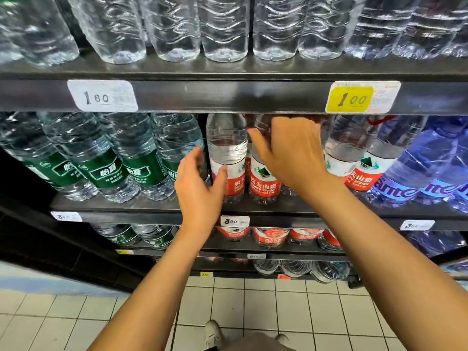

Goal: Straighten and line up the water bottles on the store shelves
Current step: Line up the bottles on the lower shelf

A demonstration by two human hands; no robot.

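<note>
On the middle shelf, at the far left, stand the green-labelled water bottles, packed side by side and leaning with the wide lens. Above them a white price tag reading 1.60 sits on the edge of the upper shelf, which carries a row of clear unlabelled bottles.

Next comes the left hand, reaching in between the last green bottle and the first red-labelled Nongfu Spring bottle. Its fingers curve round the left side of that bottle and the thumb lies across the red-and-white label at the front, so the hand is gripping it. The bottle stands upright at the front edge of the shelf.

Just to its right stands a second red-labelled bottle, touching the first. The right hand is cupped over the upper part of this one, thumb to the left and fingers bent over the shoulder out of sight; it appears to be gripping the bottle near the top. Both forearms stretch up from the bottom of the view.

Right of the hand are two more red-labelled bottles, then the blue-tinted bottles at the far right. A yellow price tag reading 1.00 hangs on the upper shelf edge above them.

Lower shelves hold more green-labelled, red-labelled and clear bottles, and below lies a white tiled floor with a shoe on it
</note>
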